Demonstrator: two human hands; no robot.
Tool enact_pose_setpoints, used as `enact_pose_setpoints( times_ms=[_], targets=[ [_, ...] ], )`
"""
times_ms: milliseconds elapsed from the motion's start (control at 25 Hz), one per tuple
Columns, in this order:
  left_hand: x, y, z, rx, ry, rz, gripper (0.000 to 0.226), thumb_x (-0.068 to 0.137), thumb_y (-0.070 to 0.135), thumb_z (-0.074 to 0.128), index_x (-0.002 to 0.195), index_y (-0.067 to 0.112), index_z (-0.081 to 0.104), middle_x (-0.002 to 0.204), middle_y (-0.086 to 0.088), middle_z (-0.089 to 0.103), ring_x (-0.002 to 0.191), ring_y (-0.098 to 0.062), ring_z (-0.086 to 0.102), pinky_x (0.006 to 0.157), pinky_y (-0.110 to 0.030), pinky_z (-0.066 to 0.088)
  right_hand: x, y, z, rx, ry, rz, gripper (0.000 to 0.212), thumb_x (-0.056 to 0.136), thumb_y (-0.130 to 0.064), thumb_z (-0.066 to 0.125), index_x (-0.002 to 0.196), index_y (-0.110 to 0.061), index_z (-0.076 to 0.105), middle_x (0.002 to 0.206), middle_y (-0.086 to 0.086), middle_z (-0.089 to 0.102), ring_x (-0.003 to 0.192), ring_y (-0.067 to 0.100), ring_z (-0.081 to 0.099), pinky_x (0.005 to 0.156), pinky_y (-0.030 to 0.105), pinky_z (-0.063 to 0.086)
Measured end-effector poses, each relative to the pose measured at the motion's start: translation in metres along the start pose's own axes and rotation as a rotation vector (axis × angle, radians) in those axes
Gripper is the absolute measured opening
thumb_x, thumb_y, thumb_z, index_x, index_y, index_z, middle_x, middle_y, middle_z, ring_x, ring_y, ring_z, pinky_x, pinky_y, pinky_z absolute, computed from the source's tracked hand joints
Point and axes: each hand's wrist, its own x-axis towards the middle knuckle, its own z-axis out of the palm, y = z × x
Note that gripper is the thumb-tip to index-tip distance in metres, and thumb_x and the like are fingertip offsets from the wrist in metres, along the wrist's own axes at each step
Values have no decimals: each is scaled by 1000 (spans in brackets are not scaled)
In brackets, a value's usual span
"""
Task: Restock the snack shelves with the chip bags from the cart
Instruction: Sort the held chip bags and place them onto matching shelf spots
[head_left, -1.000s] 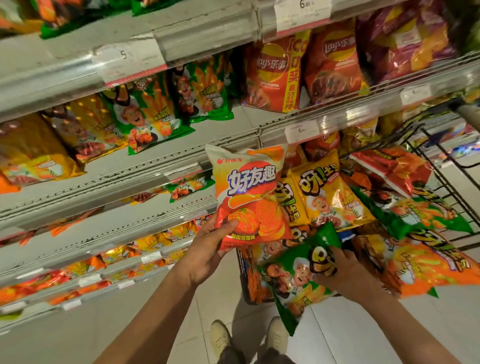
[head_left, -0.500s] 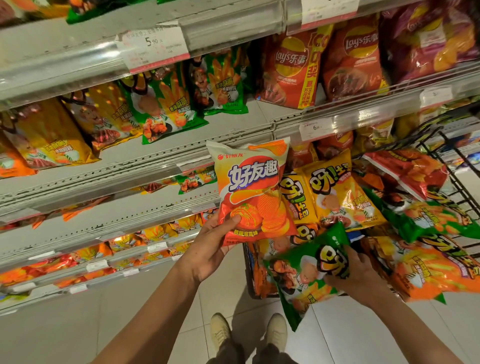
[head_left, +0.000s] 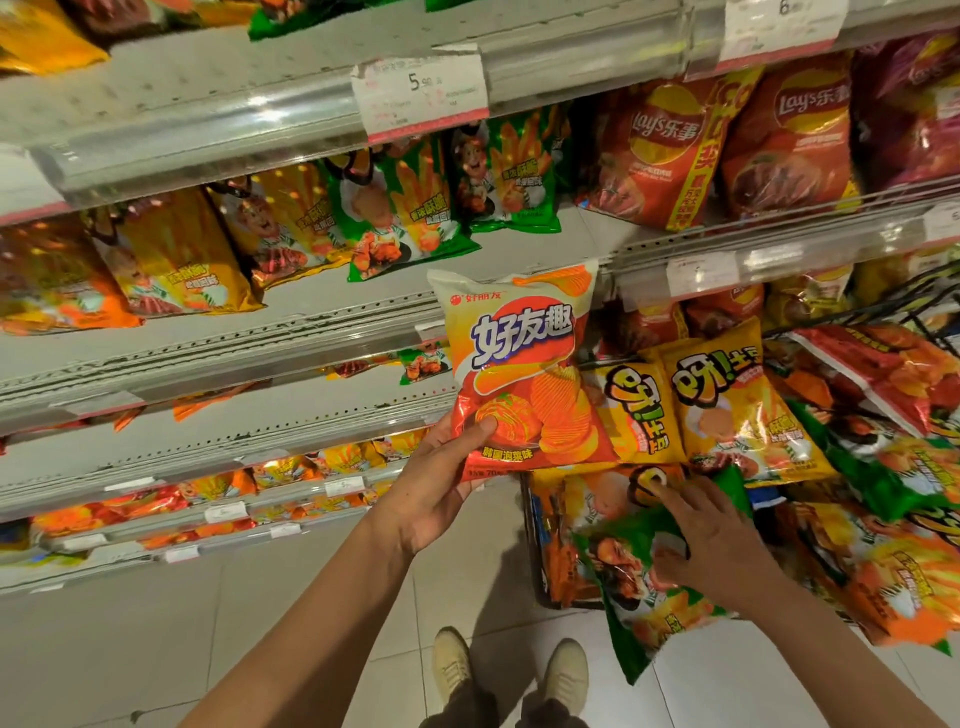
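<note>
Left hand: the left hand (head_left: 441, 488) pinches the lower left corner of an orange-and-white crinkly foil chip bag (head_left: 524, 364), thumb on the front and fingers behind, so the bag stands upright above the fingertips.
Right hand: the right hand (head_left: 717, 535) lies on a green foil chip bag (head_left: 644, 587); its fingers look spread over the bag's top, and whether they grip it I cannot tell.
Change: half a second ago the green bag was lifted in the right hand; now it lies lower, on the heap in the black wire cart (head_left: 914, 296).
Meaning: probably only the orange bag is headed for the grey metal shelf (head_left: 311, 312) next.
Shelf gap: bare shelf shows just above and left of the left thumb.
</note>
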Motion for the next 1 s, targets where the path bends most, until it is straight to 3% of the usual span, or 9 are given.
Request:
enact_pose_setpoints(
  times_ms=[160, 280, 360, 400, 520, 640, 760, 880, 1000],
  targets=[
    [-3, 5, -21, 25, -27, 18, 48, 91, 20, 70, 137, 17, 60, 130, -13, 69, 118, -29, 68, 86, -33, 59, 21, -8, -23, -330, -298, -189, 97, 82, -36, 76, 158, -37, 16, 166, -7, 18, 154, 24, 13, 120, 57, 13],
    [-5, 0, -31, 18, -27, 17, 47, 93, 20, 69, 139, 19, 59, 133, -12, 68, 121, -29, 66, 86, -32, 59, 30, -7, -39, -391, -349, -262, 87, 73, -40, 84, 149, -29, 43, 151, 0, 43, 141, 30, 35, 115, 51, 28],
    [-6, -3, -34, 19, -23, 24, 43, 94, 20, 68, 136, 21, 61, 133, -12, 67, 121, -28, 66, 87, -32, 59, 32, 8, -56, -85, -343, -245, 70, 67, -39, 90, 130, -24, 64, 125, -2, 61, 121, 24, 54, 100, 38, 46],
    [-7, -5, -35, 13, -16, 28, 41, 94, 20, 68, 135, 22, 63, 133, -12, 67, 120, -28, 66, 87, -32, 59, 32, 17, -65, 90, -335, -231, 68, 64, -39, 91, 125, -27, 65, 118, -7, 65, 113, 19, 59, 93, 33, 49],
    [-9, -9, -33, -3, 21, 35, 44, 93, 21, 67, 136, 21, 61, 132, -11, 68, 119, -27, 67, 87, -33, 59, 27, 32, -93, 456, -250, -130, 72, 58, -57, 87, 120, -51, 51, 110, -28, 64, 104, 0, 60, 80, 20, 46],
    [-9, -13, -29, -5, 67, 44, 49, 89, 22, 69, 137, 19, 60, 132, -12, 68, 118, -27, 68, 87, -34, 60, 26, 34, -100, 690, -125, -32, 69, 60, -62, 86, 114, -50, 45, 106, -38, 54, 101, -3, 57, 75, 16, 42],
    [-9, -16, -25, -2, 55, 44, 47, 89, 21, 70, 135, 19, 62, 133, -12, 68, 120, -28, 67, 92, -36, 59, 30, 33, -95, 906, 26, 56, 86, 62, -62, 84, 134, -36, 46, 120, -28, 56, 115, 14, 57, 81, 26, 47],
    [-8, -19, -20, 3, 27, 42, 41, 91, 21, 70, 131, 23, 66, 133, -11, 68, 120, -29, 66, 91, -36, 59, 32, 33, -89, 1096, 150, 195, 118, 61, -61, 85, 156, -24, 26, 156, -2, 42, 139, 28, 45, 100, 41, 46],
    [-4, -22, -16, 17, 18, 41, 44, 93, 20, 68, 137, 22, 61, 135, -11, 66, 123, -30, 65, 92, -37, 58, 31, 29, -88, 1316, 234, 238, 123, 54, -59, 86, 155, -19, 29, 152, 5, 48, 120, 25, 60, 94, 42, 53]
  ],
)
